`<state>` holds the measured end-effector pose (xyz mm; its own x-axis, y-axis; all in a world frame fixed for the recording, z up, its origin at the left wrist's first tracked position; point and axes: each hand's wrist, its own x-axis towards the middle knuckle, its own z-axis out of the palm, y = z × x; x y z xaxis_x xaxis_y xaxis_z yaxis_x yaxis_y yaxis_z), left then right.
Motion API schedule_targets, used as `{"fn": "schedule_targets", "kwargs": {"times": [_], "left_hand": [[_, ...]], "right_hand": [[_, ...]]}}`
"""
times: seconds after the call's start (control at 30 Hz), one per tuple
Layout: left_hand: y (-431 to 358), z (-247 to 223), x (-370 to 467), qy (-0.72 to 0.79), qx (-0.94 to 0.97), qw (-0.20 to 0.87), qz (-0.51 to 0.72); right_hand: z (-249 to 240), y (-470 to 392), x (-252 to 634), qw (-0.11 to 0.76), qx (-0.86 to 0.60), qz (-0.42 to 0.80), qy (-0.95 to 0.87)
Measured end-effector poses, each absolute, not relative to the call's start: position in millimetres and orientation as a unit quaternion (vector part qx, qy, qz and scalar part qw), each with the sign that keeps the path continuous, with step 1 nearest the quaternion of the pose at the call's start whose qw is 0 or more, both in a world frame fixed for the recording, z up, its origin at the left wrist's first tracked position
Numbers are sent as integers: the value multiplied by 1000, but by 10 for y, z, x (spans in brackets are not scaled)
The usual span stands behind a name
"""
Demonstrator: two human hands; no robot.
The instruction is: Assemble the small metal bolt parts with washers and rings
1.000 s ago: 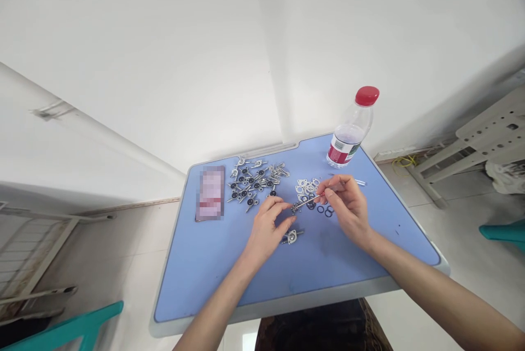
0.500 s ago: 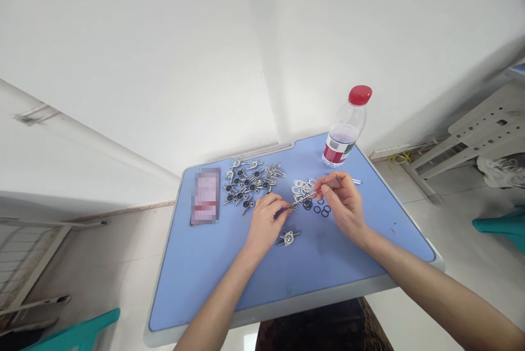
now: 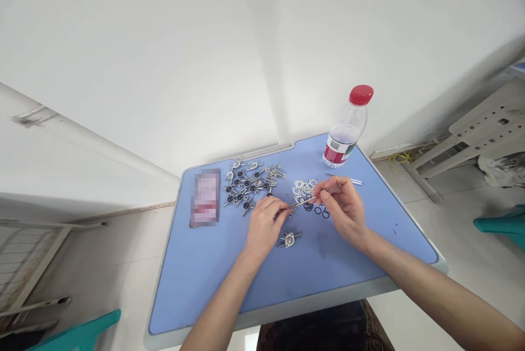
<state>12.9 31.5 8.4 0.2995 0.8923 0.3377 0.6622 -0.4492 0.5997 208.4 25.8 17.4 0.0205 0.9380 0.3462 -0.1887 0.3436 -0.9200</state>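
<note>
My right hand (image 3: 345,208) grips a thin screwdriver (image 3: 307,201), whose shaft slants down to the left. Its tip meets the fingertips of my left hand (image 3: 267,225), which are pinched together on something too small to make out. Tiny metal pieces (image 3: 294,211) lie just beside those fingertips. Below them a metal part with an oval flange (image 3: 289,240) rests on the blue table (image 3: 328,280). Flat metal plates (image 3: 298,187) and black rings (image 3: 318,211) lie between and behind my hands.
Several metal parts with black discs (image 3: 246,182) lie at the back left, beside a blurred phone-like object (image 3: 205,198). A red-capped bottle (image 3: 342,132) stands at the back right, with a pen-like item (image 3: 356,181) in front. Teal stools (image 3: 82,332) flank the table.
My right hand has lowered slightly with the screwdriver, and its shaft lies flatter. My left hand stays pinched in nearly the same place.
</note>
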Motion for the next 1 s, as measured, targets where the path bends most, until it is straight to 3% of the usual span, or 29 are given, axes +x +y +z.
{"fn": "schedule_targets", "kwargs": {"times": [0.27,0.63,1.0], "left_hand": [[295,105,126,478,816,111,306],[272,141,128,497,765,219,347],[261,151,116,499,744,249,368]], "right_hand": [[128,233,2089,606,-330,446,-570],[172,197,2090,615,-324,443,-566],[193,184,2094,621,-326,433,-566]]}}
